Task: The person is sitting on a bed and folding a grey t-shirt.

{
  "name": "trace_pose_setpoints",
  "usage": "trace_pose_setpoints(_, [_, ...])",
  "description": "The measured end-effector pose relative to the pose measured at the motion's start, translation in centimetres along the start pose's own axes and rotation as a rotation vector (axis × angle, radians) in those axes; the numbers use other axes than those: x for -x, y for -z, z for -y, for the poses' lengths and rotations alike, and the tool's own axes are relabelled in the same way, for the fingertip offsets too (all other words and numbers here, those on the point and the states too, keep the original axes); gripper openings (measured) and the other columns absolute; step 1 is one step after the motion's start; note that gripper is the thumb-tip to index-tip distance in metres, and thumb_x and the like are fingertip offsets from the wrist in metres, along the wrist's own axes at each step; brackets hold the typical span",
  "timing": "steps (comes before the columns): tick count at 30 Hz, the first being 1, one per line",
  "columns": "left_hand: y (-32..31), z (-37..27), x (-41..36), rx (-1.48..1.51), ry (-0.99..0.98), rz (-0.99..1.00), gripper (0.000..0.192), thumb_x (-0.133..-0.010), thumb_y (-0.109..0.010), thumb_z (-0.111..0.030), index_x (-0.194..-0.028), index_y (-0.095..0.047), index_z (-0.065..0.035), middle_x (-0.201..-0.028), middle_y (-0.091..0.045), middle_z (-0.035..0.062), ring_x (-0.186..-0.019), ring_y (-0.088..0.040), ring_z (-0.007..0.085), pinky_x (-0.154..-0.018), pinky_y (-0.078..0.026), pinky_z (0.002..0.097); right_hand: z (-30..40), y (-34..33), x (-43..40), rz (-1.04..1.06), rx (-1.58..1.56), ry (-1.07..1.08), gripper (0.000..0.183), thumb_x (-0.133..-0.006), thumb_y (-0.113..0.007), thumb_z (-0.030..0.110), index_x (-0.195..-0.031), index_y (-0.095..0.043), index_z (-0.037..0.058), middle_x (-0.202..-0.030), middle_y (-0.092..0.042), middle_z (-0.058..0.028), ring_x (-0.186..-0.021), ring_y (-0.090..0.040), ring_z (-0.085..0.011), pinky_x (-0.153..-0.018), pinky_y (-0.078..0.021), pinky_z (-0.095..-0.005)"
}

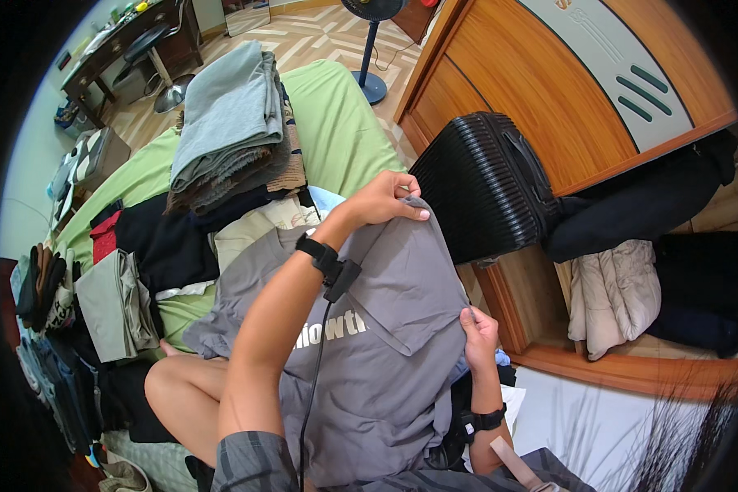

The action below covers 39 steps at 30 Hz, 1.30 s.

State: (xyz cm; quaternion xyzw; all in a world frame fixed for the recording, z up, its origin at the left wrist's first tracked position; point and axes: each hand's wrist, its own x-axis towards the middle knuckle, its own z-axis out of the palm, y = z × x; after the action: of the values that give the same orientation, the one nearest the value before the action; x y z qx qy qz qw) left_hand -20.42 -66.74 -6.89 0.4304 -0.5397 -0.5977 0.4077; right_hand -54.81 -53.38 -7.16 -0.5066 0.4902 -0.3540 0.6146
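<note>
A grey T-shirt (344,393) with white printed lettering lies spread over my lap and the bed. With thumb and fingers, my left hand (388,198) pinches its far edge, near the end of a sleeve. Lower and to the right, my right hand (481,335) grips another point on the same edge. Between the two hands the cloth is drawn fairly taut, with one flap folded over the shirt front. Each wrist wears a black strap with a small device, and a cable (310,393) runs from the left one across the shirt.
A tall stack of folded clothes (230,117) stands on the green bed sheet (338,117). Folded grey trousers (107,307) and black garments (166,240) lie leftward. On the right are a black ribbed suitcase (480,184) and an open wooden wardrobe (547,80) holding clothes.
</note>
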Motion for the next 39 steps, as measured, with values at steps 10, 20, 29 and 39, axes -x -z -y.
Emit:
trace_pose_setpoints(10, [-6.0, -1.6, 10.8, -0.700, 0.003, -0.445, 0.038, -0.089, -0.078, -0.035, -0.108, -0.071, -0.0029, -0.118, -0.067, 0.0215, -0.116, -0.061, 0.0405, -0.099, -0.047, 0.0495, -3.4, 0.0, -0.1, 0.027, -0.087, -0.205, 0.030, -0.103, -0.069, 0.023, -0.113, -0.072, -0.0052, -0.100, -0.073, -0.0026, -0.085, -0.063, -0.0068, -0.079, -0.0498, -0.0232])
trace_pose_setpoints(20, [-10.4, 0.7, 23.2, -0.576, -0.026, -0.744, 0.039, -0.096, -0.071, -0.035, -0.116, -0.069, -0.0008, -0.139, -0.055, 0.0329, -0.132, -0.051, 0.0476, -0.112, -0.041, 0.0501, 7.2, -9.0, -0.6, -0.004, 0.657, 0.496, 0.037, -0.093, -0.070, 0.012, -0.129, -0.067, 0.0008, -0.137, -0.063, -0.0203, -0.127, -0.061, -0.0330, -0.107, -0.0459, -0.0389])
trace_pose_setpoints(29, [7.0, 4.3, 38.7, -1.297, 0.787, -0.643, 0.053, -0.078, -0.086, -0.043, -0.111, -0.074, -0.0026, -0.109, -0.075, 0.0218, -0.106, -0.072, 0.0396, -0.089, -0.056, 0.0518, 3.6, -12.2, -0.4, 0.338, 0.869, 0.617, 0.051, -0.095, -0.065, 0.022, -0.144, -0.059, 0.0068, -0.154, -0.049, -0.0219, -0.141, -0.047, -0.0397, -0.118, -0.0363, -0.0444])
trace_pose_setpoints(39, [14.6, 9.0, 40.2, -0.666, 1.009, -0.360, 0.050, -0.068, -0.090, -0.031, -0.103, -0.079, 0.0024, -0.108, -0.078, 0.0176, -0.099, -0.075, 0.0327, -0.084, -0.059, 0.0417, 3.1, -12.7, 0.1, 0.294, 0.856, 0.669, 0.050, -0.094, -0.065, 0.021, -0.142, -0.061, 0.0064, -0.152, -0.052, -0.0213, -0.139, -0.049, -0.0382, -0.117, -0.0367, -0.0435])
